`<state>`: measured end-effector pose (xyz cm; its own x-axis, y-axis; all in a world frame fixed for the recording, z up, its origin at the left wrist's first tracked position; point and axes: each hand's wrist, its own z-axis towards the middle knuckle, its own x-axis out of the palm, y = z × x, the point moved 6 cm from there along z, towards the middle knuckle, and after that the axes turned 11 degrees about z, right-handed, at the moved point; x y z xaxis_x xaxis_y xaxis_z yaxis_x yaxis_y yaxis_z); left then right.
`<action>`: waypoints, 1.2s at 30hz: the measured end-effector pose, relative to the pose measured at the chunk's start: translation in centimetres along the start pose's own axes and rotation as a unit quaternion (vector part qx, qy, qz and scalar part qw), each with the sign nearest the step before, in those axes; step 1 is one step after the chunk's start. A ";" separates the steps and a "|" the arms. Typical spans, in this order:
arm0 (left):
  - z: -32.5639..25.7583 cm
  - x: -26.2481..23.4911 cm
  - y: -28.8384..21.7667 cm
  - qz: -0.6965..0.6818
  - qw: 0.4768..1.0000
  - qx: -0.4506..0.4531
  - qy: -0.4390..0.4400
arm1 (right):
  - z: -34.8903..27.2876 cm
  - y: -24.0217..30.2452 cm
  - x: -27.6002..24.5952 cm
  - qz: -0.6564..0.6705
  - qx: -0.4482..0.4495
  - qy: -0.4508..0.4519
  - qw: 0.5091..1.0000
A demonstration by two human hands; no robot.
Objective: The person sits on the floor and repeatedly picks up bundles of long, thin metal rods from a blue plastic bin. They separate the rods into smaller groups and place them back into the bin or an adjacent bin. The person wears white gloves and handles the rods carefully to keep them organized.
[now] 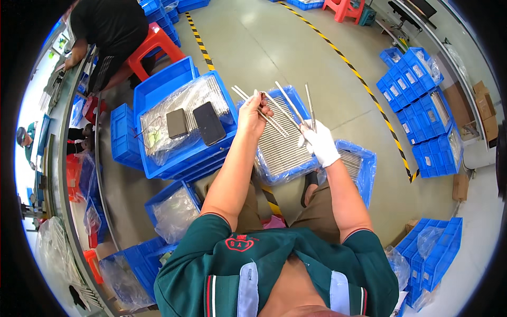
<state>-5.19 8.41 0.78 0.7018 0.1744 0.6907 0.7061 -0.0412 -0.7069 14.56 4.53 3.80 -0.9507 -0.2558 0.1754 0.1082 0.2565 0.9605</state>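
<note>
Sorting of thin metal rods over a blue tray (296,171) lined with plastic and filled with rows of rods. The bare left hand (252,113) pinches a few rods (261,112), fingers closed on them; the gloved right hand (321,141) grips several more (296,108), fanned upward. Judged step: inspecting rods lifted from the tray; the next move calls for separating single rods without dropping any. Phones (208,123) lie on the left crate (153,90).

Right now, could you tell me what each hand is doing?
Left hand: closed on thin metal rods.
Right hand, white-gloved: closed on more rods.
</note>
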 end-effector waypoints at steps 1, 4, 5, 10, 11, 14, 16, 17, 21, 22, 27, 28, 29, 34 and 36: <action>0.0 0.2 0.0 -0.010 1.000 0.005 0.005 | -0.1 -0.1 0.2 -0.011 -0.004 0.010 1.000; -0.2 0.6 0.0 -0.032 0.999 0.007 0.021 | 0.0 -0.3 0.4 -0.027 -0.011 0.013 0.999; -0.3 0.7 0.0 -0.038 0.999 0.005 0.027 | 0.1 -0.3 0.5 -0.022 -0.024 0.012 0.999; -0.9 1.6 1.3 0.001 0.999 -0.009 0.036 | 0.1 -0.1 0.8 -0.014 -0.030 -0.002 0.999; -1.1 1.8 1.8 0.004 0.999 -0.025 0.030 | 0.1 0.1 1.0 -0.002 -0.033 -0.009 0.999; -2.0 3.1 3.4 0.047 0.995 -0.045 0.071 | 1.0 -0.4 0.6 0.008 -0.050 -0.041 0.998; -2.4 3.8 3.7 0.016 0.995 -0.075 0.065 | 1.5 -0.9 0.3 0.010 -0.084 -0.054 0.995; -2.4 3.7 3.7 0.016 0.994 -0.081 0.068 | 1.6 -1.1 0.0 0.012 -0.100 -0.061 0.993; -2.6 3.5 3.3 0.061 0.993 -0.083 0.059 | 1.3 -0.6 -0.1 -0.087 -0.143 -0.093 0.981; -2.8 3.5 3.5 0.067 0.994 -0.081 0.041 | 1.3 -0.7 -0.1 -0.110 -0.161 -0.103 0.975; -3.9 4.2 4.4 0.071 0.992 -0.093 0.040 | 1.3 -1.6 0.5 -0.018 -0.096 -0.112 0.989; -3.8 4.3 4.6 0.059 0.993 -0.090 0.046 | 1.8 -2.5 0.2 0.016 -0.088 -0.105 0.990; -3.8 4.4 4.6 0.091 0.991 -0.089 0.051 | 2.2 -3.1 0.0 0.049 -0.079 -0.098 0.991; -5.4 5.6 5.7 0.150 0.981 -0.112 0.047 | 1.5 -0.8 0.4 -0.074 -0.157 -0.178 0.969; -5.4 6.1 4.8 0.192 0.977 -0.086 0.035 | 1.6 -0.4 0.1 -0.136 -0.166 -0.185 0.959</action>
<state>3.04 4.02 2.40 0.9188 0.0466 0.3920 0.3903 -0.2567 -0.8842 13.90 5.90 3.05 -0.9883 0.0923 -0.1218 -0.1308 -0.0998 0.9864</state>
